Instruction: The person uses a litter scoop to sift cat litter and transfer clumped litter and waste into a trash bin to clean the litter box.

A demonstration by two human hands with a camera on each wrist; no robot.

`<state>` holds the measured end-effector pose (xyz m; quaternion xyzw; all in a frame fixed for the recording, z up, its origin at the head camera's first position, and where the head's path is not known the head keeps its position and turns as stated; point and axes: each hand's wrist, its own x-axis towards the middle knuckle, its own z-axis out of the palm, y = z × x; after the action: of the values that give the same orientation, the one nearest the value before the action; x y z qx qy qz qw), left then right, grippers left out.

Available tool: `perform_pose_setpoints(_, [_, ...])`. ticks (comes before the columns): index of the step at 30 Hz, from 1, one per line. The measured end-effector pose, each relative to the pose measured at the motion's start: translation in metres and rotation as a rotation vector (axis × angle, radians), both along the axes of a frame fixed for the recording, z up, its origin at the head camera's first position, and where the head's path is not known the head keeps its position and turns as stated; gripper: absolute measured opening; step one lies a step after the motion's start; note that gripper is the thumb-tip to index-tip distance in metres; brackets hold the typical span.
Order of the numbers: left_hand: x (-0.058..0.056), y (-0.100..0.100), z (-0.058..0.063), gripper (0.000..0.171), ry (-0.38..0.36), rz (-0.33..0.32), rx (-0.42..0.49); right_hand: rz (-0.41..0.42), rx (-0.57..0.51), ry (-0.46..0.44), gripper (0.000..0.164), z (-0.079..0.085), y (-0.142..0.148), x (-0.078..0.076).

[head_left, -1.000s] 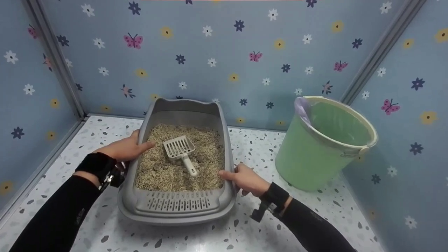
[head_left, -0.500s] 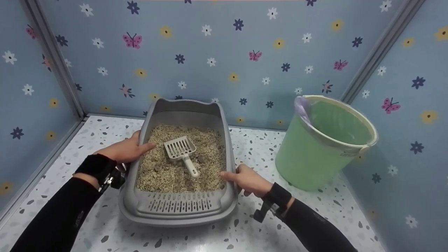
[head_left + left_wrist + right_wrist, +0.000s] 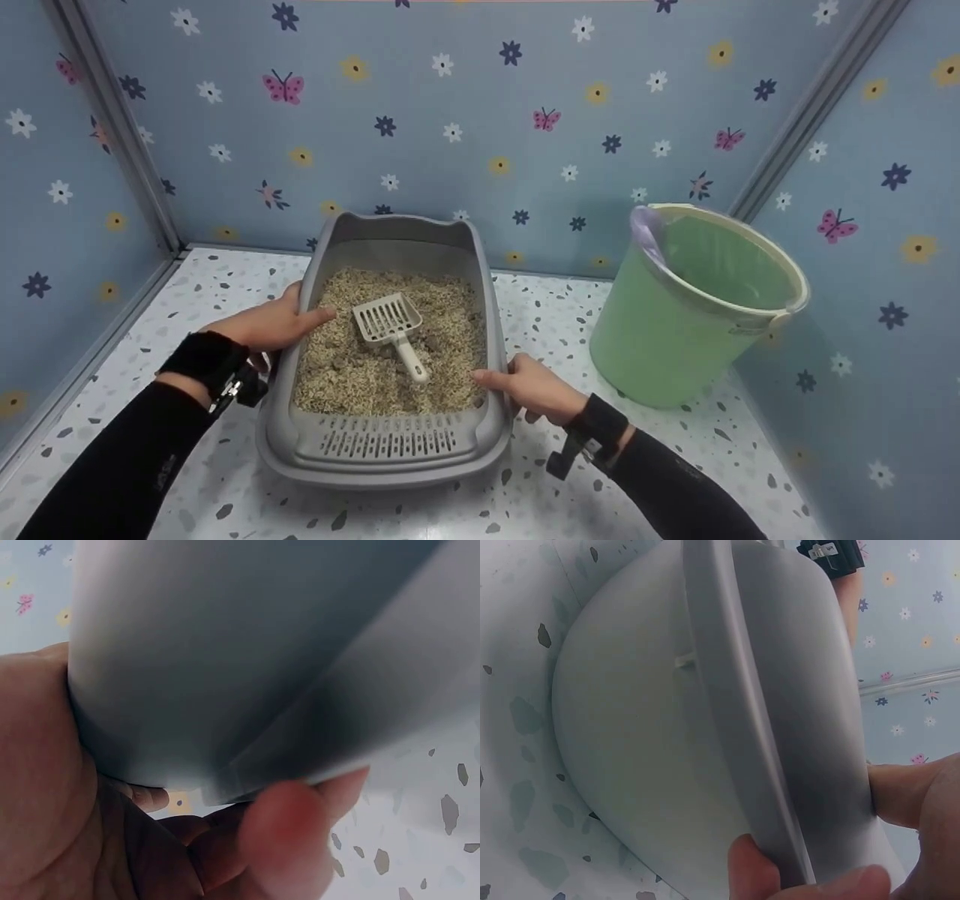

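Observation:
A grey litter box (image 3: 386,474) holds tan granular litter (image 3: 345,394), and a cream slotted litter scoop (image 3: 409,358) lies on top, handle towards me. My left hand (image 3: 270,324) grips the box's left side, thumb over the rim. On the opposite side my right hand (image 3: 541,386) holds the wall, its thumb also over the edge. From the left wrist, curled fingers (image 3: 289,829) show beneath the outer flange of the box (image 3: 172,675). In the right wrist view, fingertips (image 3: 751,870) come up under the flange while the thumb (image 3: 900,791) lies over the upper wall.
To the right stands a pale green bucket (image 3: 660,337) with a cream rim and a lilac bundle over its edge. Speckled white flooring (image 3: 555,315) lies under both. Flowered blue panels (image 3: 480,97) enclose the back and sides.
The litter box has shifted slightly to the right and towards me, scoop and litter with it. Both hands keep their hold, and the right one moves along a little. The bucket stays put.

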<state>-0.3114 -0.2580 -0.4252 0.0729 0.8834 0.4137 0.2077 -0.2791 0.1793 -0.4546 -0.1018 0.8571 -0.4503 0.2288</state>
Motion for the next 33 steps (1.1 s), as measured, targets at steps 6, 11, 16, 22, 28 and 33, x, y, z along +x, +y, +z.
perform_pose_setpoints(6, [-0.002, -0.002, -0.004, 0.105, 0.044, -0.022, -0.007, -0.010, 0.031, -0.006, 0.048, 0.003, 0.002, -0.001])
perform_pose_setpoints(11, [0.001, -0.007, -0.016, 0.107, 0.078, -0.009, 0.062, 0.039, 0.172, 0.041, 0.063, 0.015, 0.006, -0.006])
perform_pose_setpoints(16, [0.016, -0.020, -0.029, 0.110, 0.006, 0.069, 0.123, 0.006, 0.413, 0.243, 0.084, 0.045, -0.003, -0.006])
perform_pose_setpoints(22, [0.026, -0.029, -0.038, 0.108, -0.038, 0.081, 0.180, 0.063, 0.473, 0.352, 0.061, 0.082, -0.045, -0.007])
perform_pose_setpoints(28, [0.032, -0.027, -0.050, 0.103, 0.001, 0.119, 0.247, 0.239, 0.583, 0.332, 0.054, 0.083, -0.099, -0.021])
perform_pose_setpoints(33, [0.035, -0.024, -0.059, 0.102, 0.021, 0.143, 0.291, 0.333, 0.625, 0.237, 0.065, 0.067, -0.125, -0.037])
